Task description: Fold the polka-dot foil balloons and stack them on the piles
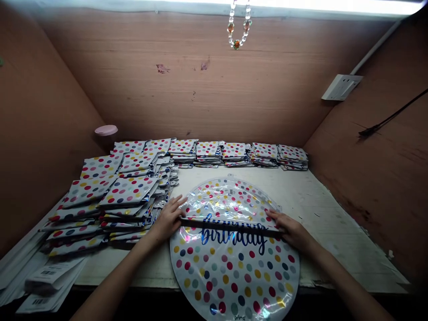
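Observation:
A flat, round foil balloon [230, 278] with coloured dots and blue "birthday" lettering lies in front of me, its lower part reaching past the table's front edge. A narrow dark band [230, 226] runs across its middle, breaking the lettering. I cannot tell whether it is a crease in the foil or a separate strip. At the band's left end, my left hand [170, 216] grips the balloon's edge, fingers bent over the foil. My right hand [291, 227] does likewise at the right end, with its index finger stretched along the foil.
Stacks of folded dotted foil balloons [129, 191] fill the table's left side, and more stacks [234, 151] line the back wall. White papers with barcodes [50, 274] lie at the front left. Side walls enclose the table [321, 223]. A bead string [236, 43] hangs overhead.

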Demonstrator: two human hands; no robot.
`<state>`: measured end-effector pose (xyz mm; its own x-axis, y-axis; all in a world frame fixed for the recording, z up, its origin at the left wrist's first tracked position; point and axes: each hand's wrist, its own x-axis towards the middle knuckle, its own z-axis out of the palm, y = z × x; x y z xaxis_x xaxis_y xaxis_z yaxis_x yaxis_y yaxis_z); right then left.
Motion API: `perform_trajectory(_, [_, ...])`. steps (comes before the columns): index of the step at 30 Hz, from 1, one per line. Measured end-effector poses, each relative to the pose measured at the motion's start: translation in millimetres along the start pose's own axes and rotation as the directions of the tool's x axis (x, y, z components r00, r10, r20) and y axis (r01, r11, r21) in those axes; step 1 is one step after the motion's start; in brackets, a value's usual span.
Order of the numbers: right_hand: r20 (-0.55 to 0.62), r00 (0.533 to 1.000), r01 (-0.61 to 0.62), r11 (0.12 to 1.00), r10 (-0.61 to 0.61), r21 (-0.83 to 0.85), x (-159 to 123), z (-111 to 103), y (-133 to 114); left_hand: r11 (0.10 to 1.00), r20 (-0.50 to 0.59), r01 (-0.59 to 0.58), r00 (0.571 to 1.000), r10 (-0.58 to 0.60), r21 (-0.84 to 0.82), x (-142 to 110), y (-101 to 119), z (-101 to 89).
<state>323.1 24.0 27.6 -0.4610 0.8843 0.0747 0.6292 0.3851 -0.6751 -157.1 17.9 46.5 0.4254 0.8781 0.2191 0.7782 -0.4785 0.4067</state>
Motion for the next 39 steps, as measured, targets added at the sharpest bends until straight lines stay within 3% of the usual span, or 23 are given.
perform_trajectory(2, [0.048, 0.994, -0.105, 0.982, 0.099, 0.154, 2, -9, -1, 0.966, 0.103, 0.118, 0.99, -0.096, -0.229, 6, -3, -3.5])
perform_trajectory(4, [0.063, 0.985, -0.172, 0.943, 0.16, 0.284, 2, -17, 3, 0.904, 0.155, 0.242, 0.968, -0.199, -0.352, 12, -6, -6.7])
perform_trajectory(8, [0.004, 0.969, -0.231, 0.904, 0.246, 0.359, 4, -19, 12, 0.902, 0.128, 0.334, 0.942, -0.31, -0.274, 27, -8, -6.9])
perform_trajectory(10, [-0.107, 0.947, -0.258, 0.917, 0.302, 0.304, 12, -13, 14, 0.901, 0.088, 0.372, 0.928, -0.362, -0.221, 39, -8, -1.6])
perform_trajectory(13, [-0.298, 0.862, -0.403, 0.911, 0.41, 0.087, 36, -1, 11, 0.884, 0.009, 0.445, 0.894, -0.448, -0.141, 64, -10, 9.3])
perform_trajectory(18, [-0.429, 0.708, -0.663, 0.736, 0.561, -0.132, 98, 6, 10, 0.844, 0.0, 0.536, 0.844, -0.536, 0.028, 120, -21, 7.6])
perform_trajectory(21, [-0.409, 0.664, -0.737, 0.639, 0.625, -0.22, 128, 1, 15, 0.836, 0.029, 0.532, 0.841, -0.54, 0.135, 144, -17, -3.2])
perform_trajectory(23, [-0.372, 0.653, -0.756, 0.599, 0.66, -0.264, 139, -3, 19, 0.843, 0.015, 0.495, 0.861, -0.509, 0.209, 152, -1, -3.5])
perform_trajectory(25, [-0.34, 0.647, -0.763, 0.576, 0.683, -0.295, 146, -7, 20, 0.878, 0.025, 0.396, 0.908, -0.418, 0.268, 155, 28, 7.3])
perform_trajectory(28, [-0.314, 0.637, -0.769, 0.55, 0.704, -0.325, 152, -14, 18, 0.939, 0.168, 0.165, 0.96, -0.222, 0.303, 160, 78, 41.6])
perform_trajectory(31, [-0.339, 0.639, -0.767, 0.539, 0.691, -0.347, 152, -20, 6, 0.942, 0.312, 0.052, 0.936, -0.161, 0.33, 171, 114, 78.4])
perform_trajectory(35, [-0.469, 0.688, -0.725, 0.56, 0.555, -0.401, 130, -8, -33, 0.915, 0.358, 0.063, 0.908, -0.218, 0.398, 191, 130, 102.8])
perform_trajectory(37, [-0.485, 0.763, -0.637, 0.624, 0.427, -0.453, 108, 15, -56, 0.91, 0.348, 0.076, 0.908, -0.232, 0.408, 197, 133, 102.3])
perform_trajectory(39, [-0.388, 0.887, -0.429, 0.756, 0.25, -0.494, 82, 46, -77, 0.914, 0.328, 0.091, 0.916, -0.233, 0.396, 203, 133, 92.6])
